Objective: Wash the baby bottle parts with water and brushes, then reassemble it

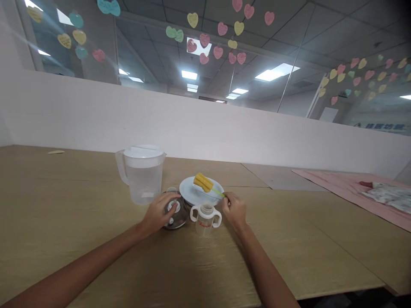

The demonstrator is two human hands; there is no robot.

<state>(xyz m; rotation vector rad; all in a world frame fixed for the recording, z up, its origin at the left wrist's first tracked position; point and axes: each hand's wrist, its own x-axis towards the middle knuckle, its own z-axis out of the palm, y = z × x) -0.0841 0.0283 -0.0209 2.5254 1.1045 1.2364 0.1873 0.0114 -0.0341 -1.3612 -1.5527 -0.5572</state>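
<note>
Head view: right hand closed on the thin green handle of a yellow sponge brush, sponge end above the white plate. Left hand at dark bowl, fingers by white ring; can't tell if its grip holds it. Open 2-handled bottle stands between the 2 hands. Risks: thin handle could twist, dropping the sponge; right hand swinging inward might tip the bottle; pressing the bowl's edge could tilt it, spilling the ring onto the tabletop.

Tan tabletop, wood-toned; white wall behind it; glass panes above, bearing heart-shaped notes; grey gridded ceiling, bright rectangular lights.
</note>
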